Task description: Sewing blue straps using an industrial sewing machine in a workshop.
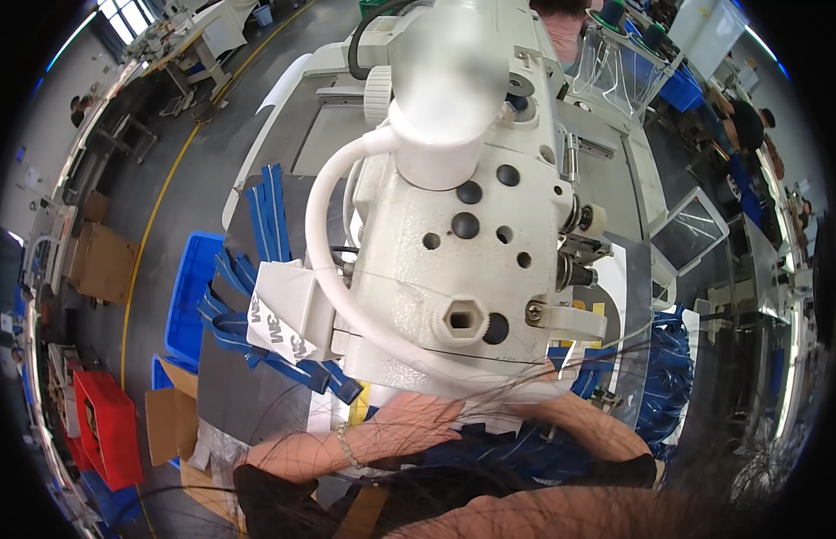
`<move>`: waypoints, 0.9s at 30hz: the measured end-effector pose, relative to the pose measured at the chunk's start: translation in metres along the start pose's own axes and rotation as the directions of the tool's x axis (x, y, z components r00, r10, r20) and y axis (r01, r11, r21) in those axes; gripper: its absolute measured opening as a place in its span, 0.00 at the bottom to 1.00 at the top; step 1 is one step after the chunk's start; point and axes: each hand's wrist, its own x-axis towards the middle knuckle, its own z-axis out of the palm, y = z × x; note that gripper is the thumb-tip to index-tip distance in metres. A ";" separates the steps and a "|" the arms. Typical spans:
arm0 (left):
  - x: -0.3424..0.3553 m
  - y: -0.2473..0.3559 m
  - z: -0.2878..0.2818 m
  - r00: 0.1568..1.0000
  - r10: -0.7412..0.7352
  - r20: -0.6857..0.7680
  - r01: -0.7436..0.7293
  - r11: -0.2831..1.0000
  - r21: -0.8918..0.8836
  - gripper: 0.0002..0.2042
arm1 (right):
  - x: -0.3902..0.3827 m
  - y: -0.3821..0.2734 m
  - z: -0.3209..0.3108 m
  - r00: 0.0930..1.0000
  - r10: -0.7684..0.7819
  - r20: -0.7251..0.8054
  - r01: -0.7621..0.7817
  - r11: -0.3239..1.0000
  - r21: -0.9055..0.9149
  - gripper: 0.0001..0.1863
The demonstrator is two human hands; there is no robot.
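Observation:
A white industrial sewing machine point(418, 260) fills the middle of the view and hides much of what lies beneath its head. Below its near end, my left hand point(420, 419) reaches in from the left, a bracelet on its wrist. From the right comes my right hand point(545, 406), mostly covered by the machine. Strands of hair also cross both hands, so their fingers and anything in them cannot be made out. Dark blue webbing straps point(517, 449) lie just below and between the hands. More blue straps point(269, 216) with a pale stripe hang over the left of the table.
A heap of blue straps point(665, 382) lies at the right table edge. Left of the table stand a blue bin point(191, 301), an opened cardboard box point(171, 422) and a red crate point(108, 431). A tablet-like panel point(692, 229) is at right. Other people work farther off.

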 end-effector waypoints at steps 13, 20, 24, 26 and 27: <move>0.000 -0.005 -0.002 0.996 0.046 -0.076 -0.041 0.997 0.061 0.27 | 0.003 -0.004 -0.008 0.999 0.014 -0.029 -0.011 0.996 0.092 0.20; -0.002 -0.008 0.000 0.992 0.049 -0.114 -0.044 0.998 0.047 0.26 | 0.005 -0.003 -0.005 1.000 0.021 -0.010 -0.020 0.994 0.104 0.20; -0.003 -0.008 0.002 0.993 0.045 -0.110 -0.041 0.998 0.044 0.26 | 0.002 -0.002 -0.004 0.999 0.038 -0.026 -0.034 0.993 0.117 0.20; -0.003 -0.008 0.002 0.990 0.062 -0.124 -0.059 0.998 0.031 0.26 | -0.001 -0.001 -0.001 0.998 0.036 -0.057 -0.029 0.993 0.110 0.20; -0.003 -0.007 0.002 0.992 0.055 -0.118 -0.052 0.998 0.027 0.26 | -0.002 0.000 0.001 0.997 0.031 -0.072 -0.023 0.994 0.106 0.20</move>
